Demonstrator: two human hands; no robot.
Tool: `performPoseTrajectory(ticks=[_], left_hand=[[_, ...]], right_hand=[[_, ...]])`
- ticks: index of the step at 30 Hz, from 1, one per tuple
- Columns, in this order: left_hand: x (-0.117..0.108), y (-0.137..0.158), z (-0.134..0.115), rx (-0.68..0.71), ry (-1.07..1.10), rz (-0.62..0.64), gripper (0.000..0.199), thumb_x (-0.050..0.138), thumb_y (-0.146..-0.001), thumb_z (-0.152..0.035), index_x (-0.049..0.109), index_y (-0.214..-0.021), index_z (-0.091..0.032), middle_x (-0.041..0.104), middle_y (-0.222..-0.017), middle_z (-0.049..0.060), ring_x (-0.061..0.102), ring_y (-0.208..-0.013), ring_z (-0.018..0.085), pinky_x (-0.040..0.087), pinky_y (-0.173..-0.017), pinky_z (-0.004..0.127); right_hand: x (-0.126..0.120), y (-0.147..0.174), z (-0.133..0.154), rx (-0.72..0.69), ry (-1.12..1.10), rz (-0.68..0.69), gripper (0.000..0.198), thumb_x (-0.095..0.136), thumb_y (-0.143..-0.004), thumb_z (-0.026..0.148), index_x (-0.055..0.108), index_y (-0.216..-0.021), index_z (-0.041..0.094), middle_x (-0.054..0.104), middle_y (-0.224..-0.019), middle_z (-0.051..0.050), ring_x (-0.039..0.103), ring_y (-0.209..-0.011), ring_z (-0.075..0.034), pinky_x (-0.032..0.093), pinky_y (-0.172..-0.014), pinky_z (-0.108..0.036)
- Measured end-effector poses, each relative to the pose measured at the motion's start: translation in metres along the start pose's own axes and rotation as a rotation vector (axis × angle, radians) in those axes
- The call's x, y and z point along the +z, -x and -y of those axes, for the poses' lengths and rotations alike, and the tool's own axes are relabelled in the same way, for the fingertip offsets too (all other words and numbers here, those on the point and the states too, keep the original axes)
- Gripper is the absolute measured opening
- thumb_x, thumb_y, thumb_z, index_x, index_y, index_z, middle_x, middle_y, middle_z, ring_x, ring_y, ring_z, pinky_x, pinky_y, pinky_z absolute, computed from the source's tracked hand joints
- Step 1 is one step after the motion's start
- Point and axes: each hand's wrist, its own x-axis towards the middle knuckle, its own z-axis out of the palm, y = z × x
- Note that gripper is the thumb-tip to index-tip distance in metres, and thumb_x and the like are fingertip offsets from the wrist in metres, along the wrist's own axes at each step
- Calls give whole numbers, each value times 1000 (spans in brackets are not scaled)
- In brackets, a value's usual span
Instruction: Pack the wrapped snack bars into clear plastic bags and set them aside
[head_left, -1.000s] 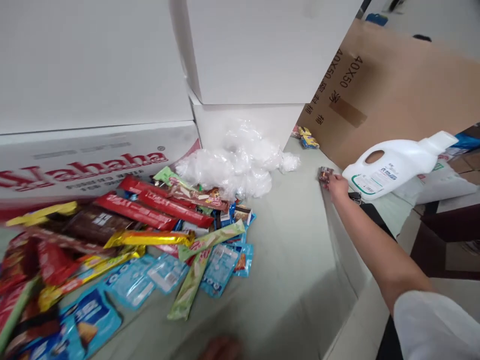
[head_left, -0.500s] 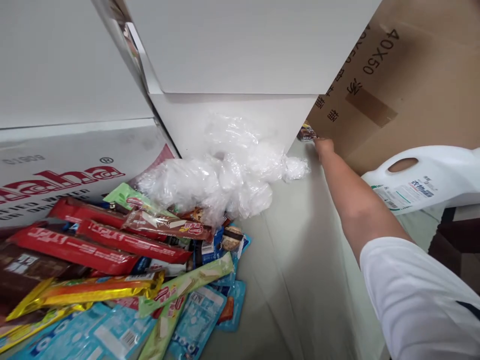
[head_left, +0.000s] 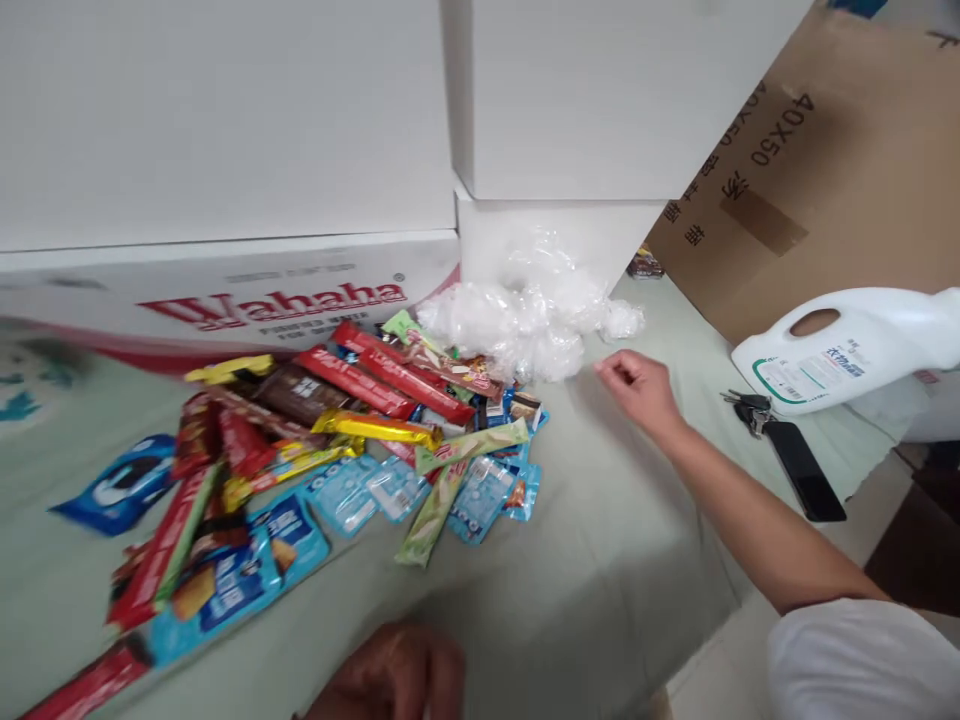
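My right hand (head_left: 637,393) hovers over the green cloth, just right of the crumpled clear plastic wrap (head_left: 540,340). Its fingers are curled in toward the thumb, and nothing shows in them. At the bottom edge, my left hand (head_left: 401,672) is dark and partly cut off, its fingers bent in; whatever they may hold is hidden. Ahead of it spreads a pile of snacks: red wafer bars (head_left: 360,382), green wafer bars (head_left: 435,513), a yellow bar (head_left: 379,428) and light-blue packets (head_left: 480,497). A small brown packet (head_left: 646,262) lies at the back, by the cardboard.
White boxes (head_left: 570,100) and a Wahaha carton (head_left: 300,295) stand behind the pile. A brown cardboard box (head_left: 862,200) rises at the back right. A white jug (head_left: 840,345) lies there, with keys (head_left: 752,410) and a black phone (head_left: 806,470). A blue packet (head_left: 120,485) is left.
My right hand has drawn back from the small brown packet, which stays at the back. My left hand has come into view below. The view has swung left and widened, showing more snacks.
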Motion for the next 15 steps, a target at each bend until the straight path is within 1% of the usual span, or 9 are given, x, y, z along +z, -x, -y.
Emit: performPoseTrajectory(ticks=[1, 2, 3, 5, 7, 9, 11, 13, 15], left_hand=[[1, 0, -1, -2, 124, 48, 55, 65, -79, -76, 67, -63, -24, 73, -76, 11, 65, -66, 21, 50, -56, 34], [2, 0, -4, -7, 269, 102, 59, 65, -77, -78, 61, -56, -22, 68, -67, 10, 62, -62, 20, 48, -57, 34], [3, -1, -7, -8, 417, 157, 59, 67, -75, -75, 57, -54, -21, 64, -64, 9, 60, -61, 19, 47, -59, 34], [4, -3, -14, 5, 623, 229, 50, 76, -73, -64, 59, -58, -19, 63, -68, 8, 58, -65, 18, 45, -65, 32], [5, -5, -19, 36, 682, 232, 41, 79, -71, -55, 64, -67, -18, 63, -75, 8, 57, -70, 18, 44, -69, 32], [5, -7, -21, 58, 736, 231, 38, 82, -69, -51, 66, -73, -17, 63, -79, 8, 57, -73, 18, 45, -71, 32], [5, -8, -21, 78, 804, 234, 37, 84, -68, -48, 67, -74, -16, 63, -81, 8, 58, -73, 17, 45, -70, 31], [7, -9, -20, 73, 849, 219, 37, 85, -71, -48, 65, -73, -16, 61, -80, 6, 56, -69, 14, 43, -65, 27], [10, -11, -21, 28, 863, 164, 39, 82, -77, -51, 64, -75, -16, 61, -80, 5, 53, -66, 11, 39, -58, 23]], right_hand=[[13, 8, 16, -16, 34, 15, 34, 65, -94, 50, 61, -75, 21, 51, -67, 2, 44, -62, -13, 35, -63, -28], [26, 12, 28, -17, 78, 12, 34, 66, -93, 52, 62, -78, 22, 52, -68, 1, 45, -62, -14, 35, -63, -28], [39, 12, 38, -7, 127, -8, 34, 68, -90, 55, 62, -82, 22, 53, -71, 1, 46, -63, -14, 35, -64, -29], [56, 5, 50, 21, 200, -37, 33, 72, -85, 54, 62, -87, 22, 54, -76, 0, 48, -67, -16, 36, -66, -29], [60, -3, 56, 37, 173, -44, 28, 73, -82, 48, 61, -82, 22, 55, -79, -1, 50, -72, -17, 39, -68, -29], [49, -2, 62, 80, -2, -66, 25, 71, -82, 43, 58, -76, 23, 53, -76, -1, 49, -71, -17, 40, -65, -28], [29, 15, 73, 183, -306, -54, 26, 73, -79, 43, 56, -76, 23, 47, -70, 2, 42, -62, -14, 35, -54, -25], [11, 45, 85, 325, -632, 39, 31, 78, -76, 45, 55, -81, 25, 39, -66, 6, 30, -53, -10, 24, -44, -21], [5, 82, 99, 436, -841, 143, 35, 83, -72, 43, 55, -84, 26, 35, -65, 8, 21, -49, -8, 16, -40, -20]])
